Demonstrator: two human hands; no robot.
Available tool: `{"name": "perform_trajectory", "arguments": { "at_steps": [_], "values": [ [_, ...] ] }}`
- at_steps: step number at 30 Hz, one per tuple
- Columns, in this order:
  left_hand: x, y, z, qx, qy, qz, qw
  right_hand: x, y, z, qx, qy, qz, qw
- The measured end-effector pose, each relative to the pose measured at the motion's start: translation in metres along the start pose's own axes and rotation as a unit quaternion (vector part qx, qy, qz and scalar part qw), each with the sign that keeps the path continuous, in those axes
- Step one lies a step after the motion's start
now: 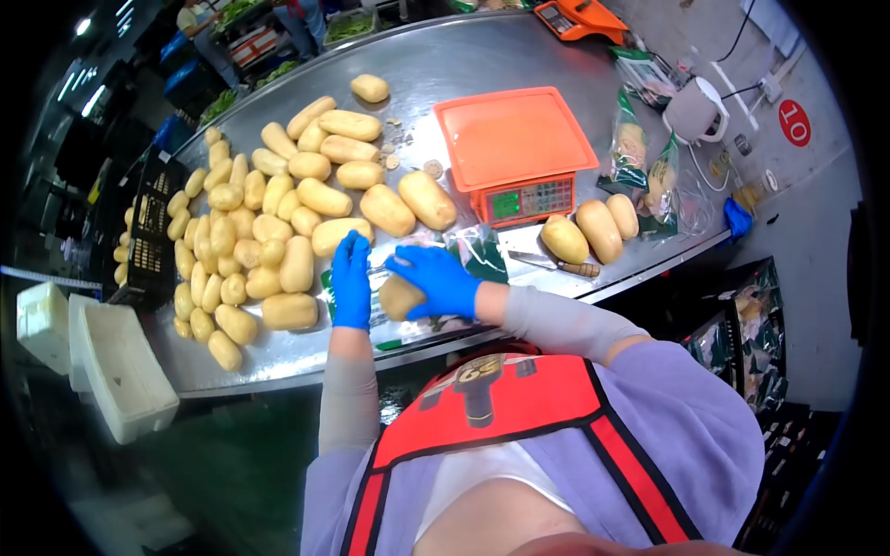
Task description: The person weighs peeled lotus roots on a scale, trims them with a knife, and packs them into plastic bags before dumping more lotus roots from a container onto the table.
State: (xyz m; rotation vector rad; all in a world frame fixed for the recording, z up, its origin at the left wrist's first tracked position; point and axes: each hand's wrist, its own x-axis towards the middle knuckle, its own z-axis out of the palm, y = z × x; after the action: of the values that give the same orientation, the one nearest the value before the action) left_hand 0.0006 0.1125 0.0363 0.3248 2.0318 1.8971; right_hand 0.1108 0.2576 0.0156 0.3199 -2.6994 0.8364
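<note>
My right hand [438,281], in a blue glove, is wrapped over a lotus root [400,297] near the table's front edge. My left hand [350,283], also gloved in blue, is closed at the edge of a clear plastic bag with green print [389,345], its fingers pointing away from me. Part of the bag is hidden under my hands. Whether the root is inside it, I cannot tell. Another printed bag [479,252] lies just beyond my right hand. A knife with a wooden handle [579,269] rests to the right.
A large pile of lotus roots [269,229] covers the left of the metal table [408,60]. An orange scale [516,139] stands ahead, with several roots [600,232] beside it. Filled bags [630,148] and a white kettle [695,109] are at right; foam boxes [125,371] at left.
</note>
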Motion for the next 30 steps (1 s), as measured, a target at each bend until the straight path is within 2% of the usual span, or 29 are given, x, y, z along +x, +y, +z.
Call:
{"name": "perform_trajectory", "arguments": {
  "at_steps": [1, 2, 3, 6, 7, 9, 10, 11, 12, 13, 15, 16, 17, 18, 19, 21, 23, 25, 27, 29, 30],
  "values": [
    [0.005, 0.007, 0.018, -0.023, -0.001, -0.019, 1.0, -0.001, 0.019, -0.013, 0.071, 0.04, 0.022, 0.996],
    [0.016, 0.007, 0.034, -0.036, -0.016, -0.022, 0.999, 0.001, 0.026, -0.057, 0.155, 0.099, 0.069, 0.98],
    [0.026, 0.007, 0.049, -0.049, -0.029, -0.025, 0.998, -0.011, 0.067, -0.058, 0.061, 0.215, 0.094, 0.97],
    [0.046, 0.017, 0.097, -0.094, -0.059, -0.069, 0.991, -0.048, 0.159, -0.152, -0.021, 0.426, 0.228, 0.875],
    [0.054, 0.017, 0.112, -0.099, -0.059, -0.071, 0.991, -0.067, 0.191, -0.172, -0.033, 0.435, 0.317, 0.842],
    [0.073, 0.001, 0.142, -0.103, -0.028, -0.065, 0.992, -0.105, 0.284, -0.175, 0.207, 0.431, 0.434, 0.764],
    [0.082, -0.004, 0.154, -0.102, -0.025, -0.069, 0.992, -0.107, 0.286, -0.175, 0.209, 0.426, 0.438, 0.764],
    [0.09, -0.007, 0.164, -0.137, -0.044, -0.105, 0.984, -0.107, 0.28, -0.177, 0.411, 0.356, 0.432, 0.719],
    [0.097, -0.011, 0.173, -0.173, -0.063, -0.14, 0.973, -0.106, 0.273, -0.18, 0.594, 0.27, 0.407, 0.639],
    [0.102, -0.016, 0.18, -0.173, -0.06, -0.142, 0.973, -0.104, 0.271, -0.183, 0.595, 0.267, 0.409, 0.638],
    [0.108, -0.029, 0.188, -0.284, -0.082, -0.128, 0.947, -0.1, 0.261, -0.186, 0.532, 0.255, 0.342, 0.731],
    [0.107, -0.034, 0.184, -0.282, -0.076, -0.132, 0.947, -0.083, 0.231, -0.2, 0.504, 0.243, 0.298, 0.773],
    [0.102, -0.039, 0.173, -0.308, -0.077, -0.151, 0.936, -0.067, 0.201, -0.212, 0.511, 0.239, 0.304, 0.768],
    [0.103, -0.042, 0.168, -0.336, -0.079, -0.162, 0.924, -0.047, 0.176, -0.227, 0.46, 0.217, 0.281, 0.814],
    [0.104, -0.05, 0.166, -0.336, -0.075, -0.162, 0.925, -0.03, 0.158, -0.233, 0.404, 0.193, 0.256, 0.856],
    [0.105, -0.07, 0.164, -0.421, -0.08, -0.139, 0.893, -0.007, 0.136, -0.224, 0.283, 0.224, 0.207, 0.909],
    [0.093, -0.045, 0.173, -0.443, -0.044, -0.14, 0.885, 0.013, 0.084, -0.224, 0.029, 0.241, 0.096, 0.965],
    [0.088, -0.033, 0.179, -0.476, -0.009, -0.134, 0.869, 0.028, 0.036, -0.212, 0.014, 0.258, -0.031, 0.965],
    [0.086, -0.035, 0.176, -0.496, -0.004, -0.13, 0.859, 0.033, -0.007, -0.202, 0.072, 0.197, -0.063, 0.976],
    [0.085, -0.038, 0.169, -0.509, -0.008, -0.127, 0.851, 0.031, -0.026, -0.183, 0.009, 0.199, -0.163, 0.966],
    [0.085, -0.04, 0.166, -0.512, -0.008, -0.128, 0.849, 0.03, -0.034, -0.175, 0.008, 0.2, -0.162, 0.966]
  ]
}}
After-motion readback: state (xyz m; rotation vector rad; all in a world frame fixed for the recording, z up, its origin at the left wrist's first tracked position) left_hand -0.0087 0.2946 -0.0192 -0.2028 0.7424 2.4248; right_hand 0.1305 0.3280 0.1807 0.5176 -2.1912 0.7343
